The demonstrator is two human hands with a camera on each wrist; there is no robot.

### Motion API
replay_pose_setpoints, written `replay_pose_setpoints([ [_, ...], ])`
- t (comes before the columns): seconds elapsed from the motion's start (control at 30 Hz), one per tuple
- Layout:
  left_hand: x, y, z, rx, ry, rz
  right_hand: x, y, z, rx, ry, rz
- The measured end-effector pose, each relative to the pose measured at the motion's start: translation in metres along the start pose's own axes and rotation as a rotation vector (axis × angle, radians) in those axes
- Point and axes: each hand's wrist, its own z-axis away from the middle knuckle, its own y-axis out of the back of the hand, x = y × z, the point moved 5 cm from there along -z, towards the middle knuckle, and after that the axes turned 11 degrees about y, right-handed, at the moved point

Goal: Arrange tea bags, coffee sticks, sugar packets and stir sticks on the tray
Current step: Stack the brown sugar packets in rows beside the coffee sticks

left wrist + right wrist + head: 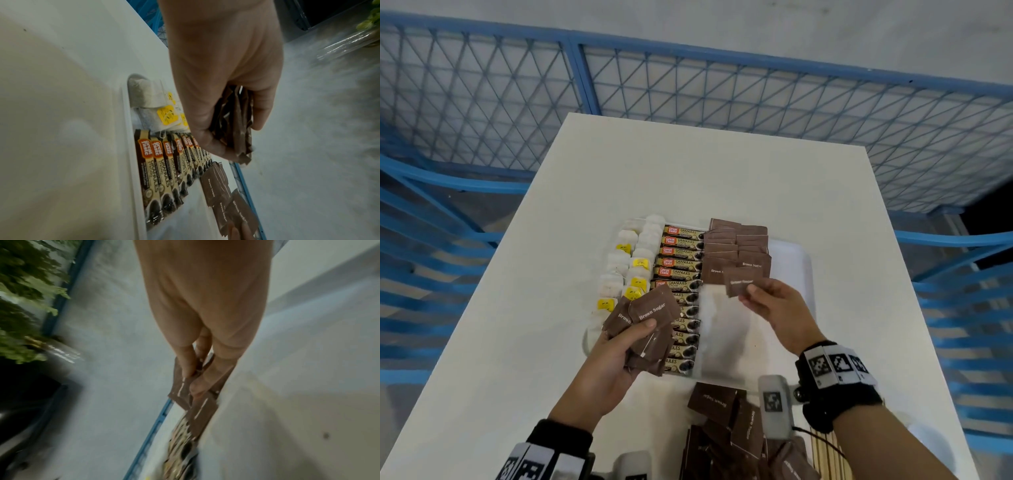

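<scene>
- Sugar packets [736,253] fill two overlapping columns at centre frame on the tray [796,260], right of the coffee sticks [681,270] and tea bags [626,270].
- We note the right hand [774,308] pinching one packet [739,286]; the left hand [616,349] grips a stack [647,315].
- We judge the packet should land just below the last, overlapping evenly.
- Its long axis runs left-right, print upright toward the lower frame edge.

Brown sugar packets [736,246], white tray [796,260]
</scene>
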Motion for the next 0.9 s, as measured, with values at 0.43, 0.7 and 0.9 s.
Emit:
replay_pose_setpoints([
  [0.43,0.0,-0.004,-0.001,-0.025,0.0,-0.007,0.004,0.036,-0.045,0.272,0.075,0.656],
  [0.7,-0.001,-0.009,-0.002,-0.04,0.012,0.004,0.003,0.033,-0.046,0.304,0.15,0.88],
  [0.9,-0.004,-0.016,-0.003,-0.022,0.043,-0.033,-0.015,-0.001,-0.02,0.238,0.376,0.87],
])
